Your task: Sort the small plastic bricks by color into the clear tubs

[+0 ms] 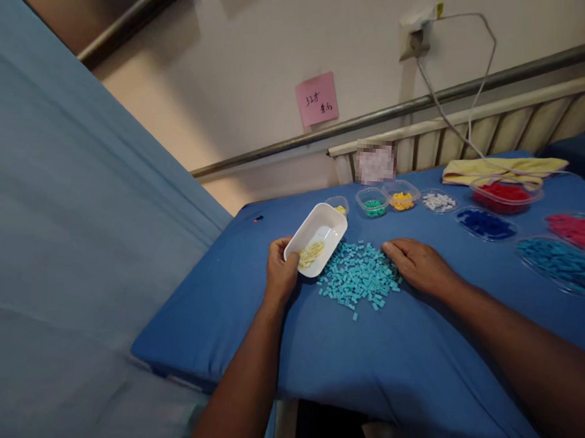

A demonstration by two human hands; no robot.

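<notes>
My left hand (pixel 281 269) grips the near end of a white rectangular tray (pixel 321 233), which holds a few pale yellow pieces (pixel 311 253) and is tilted up off the blue cloth. Just to its right lies a loose pile of small turquoise pieces (pixel 359 273) on the blue-covered table (pixel 363 357). My right hand (pixel 417 264) rests flat on the cloth, fingers stretched out against the right edge of the pile, holding nothing.
Several clear dishes stand behind: yellow (pixel 341 208), green (pixel 372 203), orange-yellow (pixel 402 199), white (pixel 438 201), dark blue (pixel 485 224), red (pixel 504 194), pink (pixel 582 231), light blue (pixel 563 261). A yellow cloth (pixel 501 169) lies at the back. A blue sheet (pixel 61 229) fills the left.
</notes>
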